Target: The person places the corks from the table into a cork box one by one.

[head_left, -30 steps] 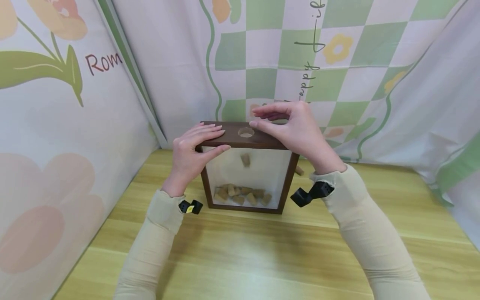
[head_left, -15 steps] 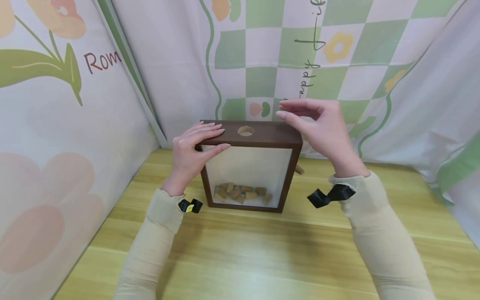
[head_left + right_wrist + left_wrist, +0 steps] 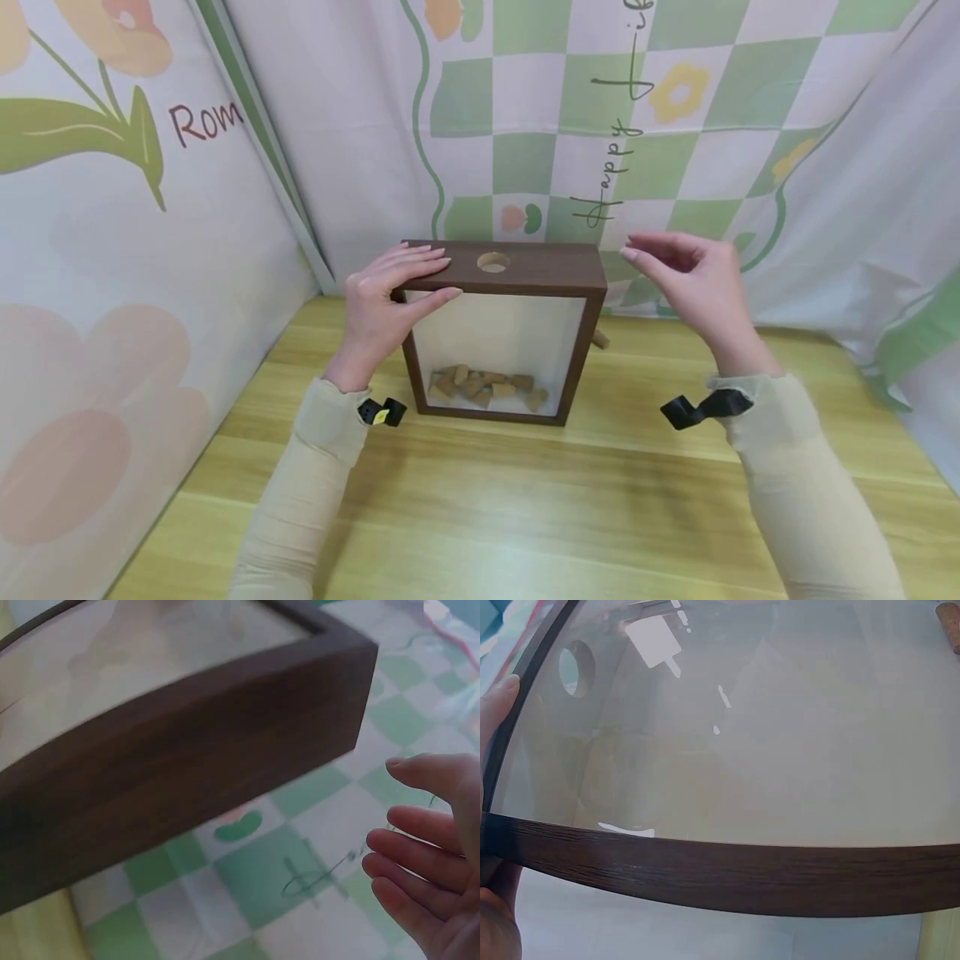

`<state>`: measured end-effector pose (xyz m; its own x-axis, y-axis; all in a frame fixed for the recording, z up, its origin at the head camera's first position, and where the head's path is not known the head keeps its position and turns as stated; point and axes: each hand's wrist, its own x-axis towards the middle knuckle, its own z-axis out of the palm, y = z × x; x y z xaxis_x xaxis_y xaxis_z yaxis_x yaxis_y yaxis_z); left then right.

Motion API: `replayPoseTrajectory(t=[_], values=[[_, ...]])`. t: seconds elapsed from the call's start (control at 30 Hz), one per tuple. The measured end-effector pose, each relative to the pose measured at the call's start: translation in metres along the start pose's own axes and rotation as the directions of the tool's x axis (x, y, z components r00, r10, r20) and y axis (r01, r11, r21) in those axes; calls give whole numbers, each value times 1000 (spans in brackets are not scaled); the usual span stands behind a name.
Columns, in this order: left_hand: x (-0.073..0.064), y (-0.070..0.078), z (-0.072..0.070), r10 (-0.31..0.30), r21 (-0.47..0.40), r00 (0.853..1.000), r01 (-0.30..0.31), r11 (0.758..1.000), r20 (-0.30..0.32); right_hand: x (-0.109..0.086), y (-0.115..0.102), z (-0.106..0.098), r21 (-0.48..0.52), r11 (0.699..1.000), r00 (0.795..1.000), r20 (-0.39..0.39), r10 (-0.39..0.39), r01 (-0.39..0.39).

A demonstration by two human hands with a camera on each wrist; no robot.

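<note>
A shallow box with a dark wooden frame (image 3: 543,265) and a clear front stands upright on the table. Its top has a round hole (image 3: 493,263). Several corks (image 3: 495,388) lie heaped at the bottom, behind the pane; one cork (image 3: 950,628) shows in the left wrist view. My left hand (image 3: 393,292) rests on the top left corner, fingers straight along the top and thumb along the front edge. To the right of the box, my right hand (image 3: 693,279) is in the air, apart from it. Its fingers (image 3: 412,851) are loosely bent and hold nothing.
A loose cork (image 3: 600,339) lies on the wooden table (image 3: 480,517), partly hidden behind the box's right side. A checked green and white curtain (image 3: 525,100) hangs close behind. A printed flower panel (image 3: 97,333) stands along the left.
My right hand has moved right, away from the hole and past the box's edge. A cork seen falling inside the box has joined the heap. My left hand has stayed put.
</note>
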<state>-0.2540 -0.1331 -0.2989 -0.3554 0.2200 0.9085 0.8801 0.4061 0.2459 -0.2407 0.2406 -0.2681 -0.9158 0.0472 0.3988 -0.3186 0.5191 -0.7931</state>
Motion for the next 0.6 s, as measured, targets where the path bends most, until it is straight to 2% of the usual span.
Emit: replayPoseTrajectory(t=[0.2,0.4,0.6], values=[[0,0,0,-9,-7,1000,9,1000,7,-1,51,11,-92,994,998,19,55,-53],[0,0,0,2,-7,1000,-1,1000,6,-5,101,29,-132,985,988,92,125,-113],[-1,-1,1,2,-9,1000,-2,1000,-7,-8,142,49,-159,975,972,156,177,-152]])
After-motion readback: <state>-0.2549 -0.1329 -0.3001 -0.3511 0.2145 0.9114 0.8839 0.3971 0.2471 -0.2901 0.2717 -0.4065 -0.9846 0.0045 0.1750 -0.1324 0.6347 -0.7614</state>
